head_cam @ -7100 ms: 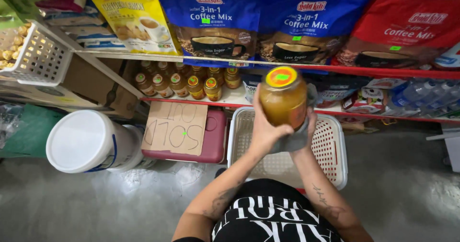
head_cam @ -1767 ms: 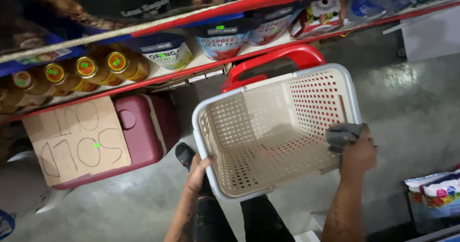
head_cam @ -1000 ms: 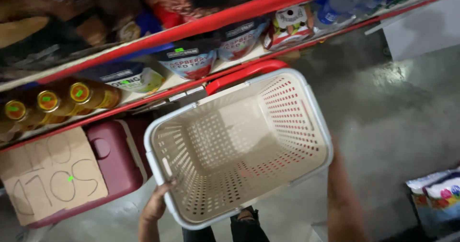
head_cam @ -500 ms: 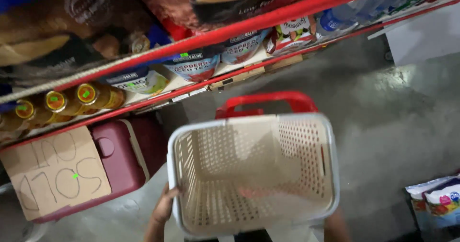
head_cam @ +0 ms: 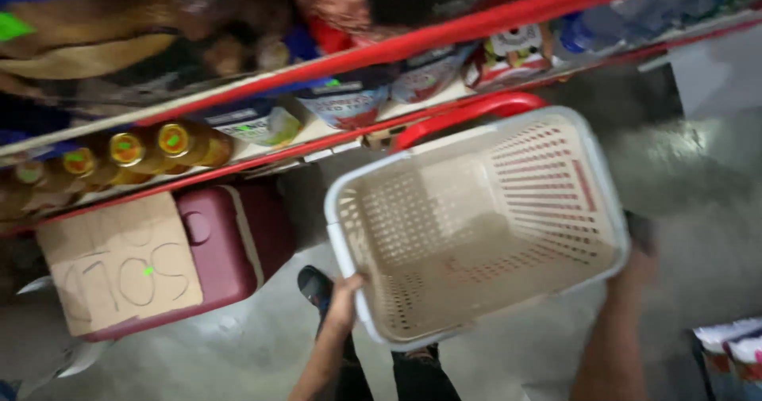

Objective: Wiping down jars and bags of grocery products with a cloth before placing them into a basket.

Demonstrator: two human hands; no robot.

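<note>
beige perforated plastic, the shopping basket [head_cam: 476,226] is tilted in the air in front of the shelves, its open side toward the camera and nothing lying inside. a red handle [head_cam: 468,111] shows behind its far rim. the left hand [head_cam: 345,298] grips the near-left rim, fingers curled over the edge. the right hand [head_cam: 641,262] sits against the right corner of the basket, blurred, so i cannot tell how its fingers close there. just left of the basket, on the grey floor [head_cam: 706,179], stands a maroon cooler box [head_cam: 238,242] with a cardboard sign [head_cam: 119,262] leaning on it. above, red-edged shelves carry yellow-capped jars [head_cam: 171,143] and packets.
</note>
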